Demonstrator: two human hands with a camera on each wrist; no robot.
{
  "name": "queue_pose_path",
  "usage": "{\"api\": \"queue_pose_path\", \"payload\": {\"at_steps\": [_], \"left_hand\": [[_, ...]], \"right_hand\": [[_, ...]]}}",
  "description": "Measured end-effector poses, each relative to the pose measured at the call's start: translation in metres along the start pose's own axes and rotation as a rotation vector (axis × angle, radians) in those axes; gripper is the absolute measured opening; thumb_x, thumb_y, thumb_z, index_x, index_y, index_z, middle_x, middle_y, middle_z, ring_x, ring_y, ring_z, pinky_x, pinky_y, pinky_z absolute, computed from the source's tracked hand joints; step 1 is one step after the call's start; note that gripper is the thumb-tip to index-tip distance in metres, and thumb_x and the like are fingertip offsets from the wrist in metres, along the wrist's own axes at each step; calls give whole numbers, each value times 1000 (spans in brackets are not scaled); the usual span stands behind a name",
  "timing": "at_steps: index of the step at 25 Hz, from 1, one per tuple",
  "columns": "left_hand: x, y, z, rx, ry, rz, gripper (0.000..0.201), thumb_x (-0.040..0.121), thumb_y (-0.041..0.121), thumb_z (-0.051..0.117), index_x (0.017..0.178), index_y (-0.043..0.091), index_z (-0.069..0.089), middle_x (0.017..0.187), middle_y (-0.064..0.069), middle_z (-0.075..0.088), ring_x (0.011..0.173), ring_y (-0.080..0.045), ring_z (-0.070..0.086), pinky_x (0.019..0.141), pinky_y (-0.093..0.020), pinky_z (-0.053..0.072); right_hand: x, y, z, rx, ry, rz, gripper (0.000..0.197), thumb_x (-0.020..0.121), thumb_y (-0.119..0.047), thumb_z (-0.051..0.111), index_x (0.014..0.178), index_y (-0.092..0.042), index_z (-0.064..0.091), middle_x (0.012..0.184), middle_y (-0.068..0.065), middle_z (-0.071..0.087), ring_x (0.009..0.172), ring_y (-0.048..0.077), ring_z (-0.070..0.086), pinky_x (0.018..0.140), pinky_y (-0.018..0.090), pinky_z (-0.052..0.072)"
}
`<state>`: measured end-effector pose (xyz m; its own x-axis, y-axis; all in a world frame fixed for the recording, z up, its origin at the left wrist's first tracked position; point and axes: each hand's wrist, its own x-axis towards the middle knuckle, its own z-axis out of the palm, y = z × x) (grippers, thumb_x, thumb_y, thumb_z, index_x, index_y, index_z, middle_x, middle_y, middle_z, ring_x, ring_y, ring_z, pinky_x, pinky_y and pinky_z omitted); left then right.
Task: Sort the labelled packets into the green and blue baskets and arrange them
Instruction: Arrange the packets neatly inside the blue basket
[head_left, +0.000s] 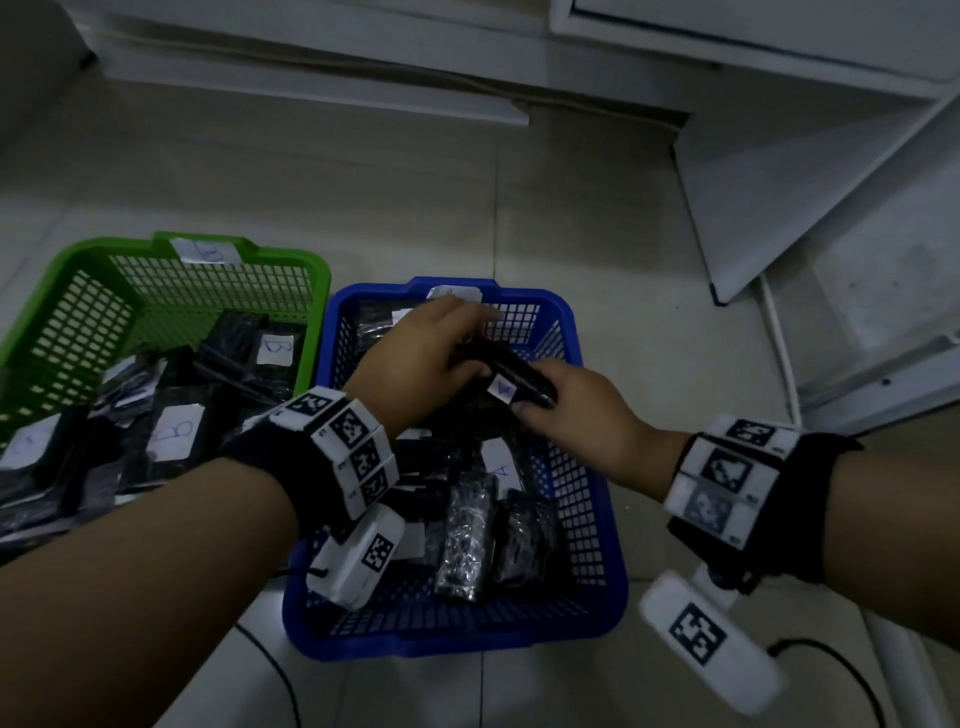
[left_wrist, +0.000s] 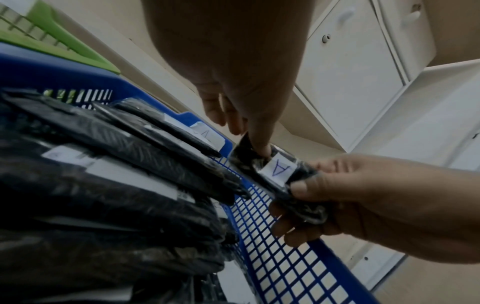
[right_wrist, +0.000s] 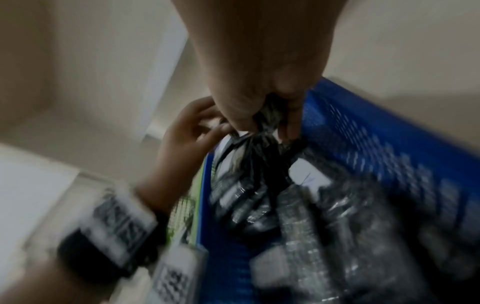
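Note:
A black plastic-wrapped packet (head_left: 511, 382) with a white label marked A is held over the far half of the blue basket (head_left: 457, 644). My left hand (head_left: 470, 358) pinches its far end, thumb tip on the wrap (left_wrist: 262, 148). My right hand (head_left: 530, 402) grips the near end, its fingers curled round the packet (left_wrist: 275, 170). Several black packets (head_left: 467, 540), some labelled A, lie in the blue basket. The green basket (head_left: 306, 260) on the left holds several packets labelled B (head_left: 174, 434). The right wrist view is blurred; it shows my right hand (right_wrist: 259, 92) bunching the wrap.
Both baskets stand side by side on a pale tiled floor. A white panel (head_left: 779, 182) leans at the right, and white cabinet fronts (left_wrist: 350, 61) run along the back. A black cable (head_left: 275, 670) trails over the floor in front of the blue basket.

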<state>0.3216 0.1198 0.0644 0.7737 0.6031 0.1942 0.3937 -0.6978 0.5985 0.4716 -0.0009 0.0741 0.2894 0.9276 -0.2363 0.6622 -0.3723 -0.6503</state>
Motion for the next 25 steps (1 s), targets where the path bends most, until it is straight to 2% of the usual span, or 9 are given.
{"api": "queue_pose_path", "payload": {"at_steps": [3,7,9,11,14,17,21,23,25], "left_hand": [[-2,2,0,-123,39,-122,35,83,28,67,114,27,50,118,8,48,88,-4,58,77,-14,47],[4,1,8,-239,79,-113,26,81,23,71,106,23,65,117,6,53,105,-2,51,87,2,34],[9,-1,12,-224,25,-112,29,82,20,70,110,24,67,121,8,48,110,-1,47,90,2,30],[9,-3,16,-124,-19,-78,26,85,18,65,110,22,67,116,8,47,105,-3,46,89,-1,32],[4,-11,16,113,-130,57,20,86,17,59,102,18,69,107,-1,56,98,-18,52,88,-29,45],[-5,-19,10,265,-273,114,22,87,30,58,106,23,68,110,1,58,98,-18,51,82,-35,47],[-14,-24,-3,266,-332,142,35,84,44,61,115,27,66,115,5,58,105,-15,53,86,-35,49],[-16,-28,-11,259,-344,92,42,82,53,59,118,31,63,119,11,56,109,-13,52,87,-37,50],[-19,-34,-18,270,-349,64,49,79,61,56,120,35,61,121,15,55,111,-10,50,86,-37,51]], "right_hand": [[5,1,5,610,-90,263,21,92,-20,58,107,-6,63,93,10,68,82,23,63,73,31,50],[4,-2,2,918,-101,222,25,93,-10,54,118,-7,56,93,7,65,80,17,62,67,26,53],[8,0,-4,741,41,180,30,91,-9,59,118,-19,50,90,6,66,78,21,66,67,34,56],[17,3,-7,287,232,115,26,90,-13,59,111,-27,52,92,8,63,75,24,64,68,37,55],[35,0,4,74,337,86,28,94,-6,46,111,-21,62,110,5,41,77,13,50,81,17,45],[46,0,24,214,399,137,26,93,-4,45,109,-8,65,111,4,38,79,5,44,81,2,39],[49,17,44,-116,169,85,38,90,-10,51,128,-7,47,130,19,41,106,29,48,86,32,40],[45,14,42,-348,4,39,31,88,-4,55,119,0,53,116,22,52,96,29,49,79,34,41],[46,20,39,-584,-52,-40,36,69,-1,76,100,10,63,93,23,61,83,31,54,72,34,50]]}}
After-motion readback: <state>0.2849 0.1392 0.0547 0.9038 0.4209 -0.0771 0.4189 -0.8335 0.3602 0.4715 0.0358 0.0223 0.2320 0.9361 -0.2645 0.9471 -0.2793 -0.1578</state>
